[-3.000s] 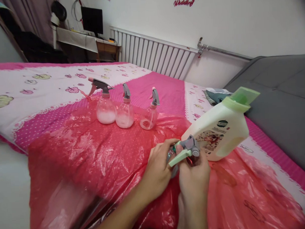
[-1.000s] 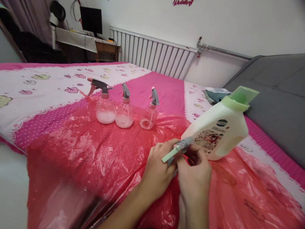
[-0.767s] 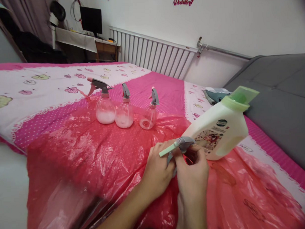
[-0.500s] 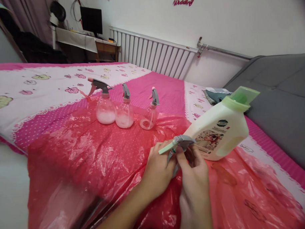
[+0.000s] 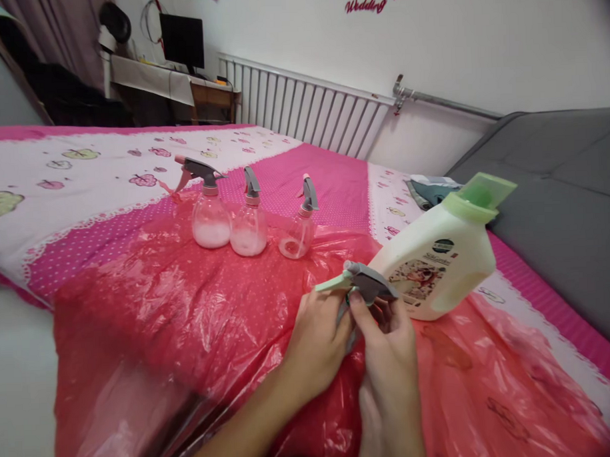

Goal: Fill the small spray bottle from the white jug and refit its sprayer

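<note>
A spray bottle with a grey and pale green trigger head (image 5: 369, 283) is between my two hands. My left hand (image 5: 316, 341) is closed around its body, which the fingers mostly hide. My right hand (image 5: 389, 339) grips just under the trigger head, thumb and fingers at the neck. Just beyond, a large cream detergent bottle (image 5: 436, 257) with a green cap stands to the right. Farther left are several clear spray bottles with grey and pink heads: one (image 5: 212, 222) and a middle one (image 5: 248, 230) hold whitish liquid; the right one (image 5: 296, 237) looks nearly empty.
Red plastic sheeting (image 5: 187, 306) covers the near part of a bed with pink patterned bedding (image 5: 327, 168). A grey headboard (image 5: 557, 166) is on the right. Folded cloth (image 5: 433, 187) lies near it. A white radiator (image 5: 305, 102) and a desk with a monitor (image 5: 182, 41) are behind.
The trigger head in my hands has turned slightly, its nozzle end rising and its rear end dipping. Both hands stay almost in the same place. The standing bottles have not moved.
</note>
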Motion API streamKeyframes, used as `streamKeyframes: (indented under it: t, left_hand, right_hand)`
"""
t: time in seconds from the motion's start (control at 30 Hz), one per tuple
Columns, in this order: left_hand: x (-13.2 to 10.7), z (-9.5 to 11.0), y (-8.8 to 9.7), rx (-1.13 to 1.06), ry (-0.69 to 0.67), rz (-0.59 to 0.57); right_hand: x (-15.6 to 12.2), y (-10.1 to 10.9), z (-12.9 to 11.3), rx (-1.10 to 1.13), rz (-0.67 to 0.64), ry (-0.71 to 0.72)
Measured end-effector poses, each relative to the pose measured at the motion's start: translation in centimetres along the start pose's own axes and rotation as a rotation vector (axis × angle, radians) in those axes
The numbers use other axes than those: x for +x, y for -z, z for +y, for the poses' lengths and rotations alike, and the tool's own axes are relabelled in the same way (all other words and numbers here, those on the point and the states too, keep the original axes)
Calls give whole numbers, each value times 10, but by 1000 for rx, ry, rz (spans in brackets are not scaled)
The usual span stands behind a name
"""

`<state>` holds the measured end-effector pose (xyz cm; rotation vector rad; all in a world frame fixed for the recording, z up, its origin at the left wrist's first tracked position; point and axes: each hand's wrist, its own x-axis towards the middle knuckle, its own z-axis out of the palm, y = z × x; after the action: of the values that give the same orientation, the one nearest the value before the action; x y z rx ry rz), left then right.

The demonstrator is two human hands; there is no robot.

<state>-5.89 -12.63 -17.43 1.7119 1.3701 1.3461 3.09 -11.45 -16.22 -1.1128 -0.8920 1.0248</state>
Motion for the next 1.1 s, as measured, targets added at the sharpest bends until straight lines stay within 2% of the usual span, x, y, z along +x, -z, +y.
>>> streamKeyframes:
  t: [0.17, 0.33, 0.57, 0.87, 1.1]
  left_hand:
    - [-5, 7, 1, 16, 54, -14]
    - [-7, 9, 1, 50, -3, -57]
    - [-4, 5, -1, 58, 5, -38]
    - [-3, 3, 0, 47, 21, -15]
    - [-2, 5, 0, 59, 36, -8]
  right_hand:
    - [-1, -3, -1, 2, 28, -18]
    - [-2, -6, -2, 29, 53, -27]
    - [-1, -9, 0, -23, 101, -2]
    - [-7, -4, -6, 105, -60, -79]
    - [-5, -1, 1, -8, -12, -42]
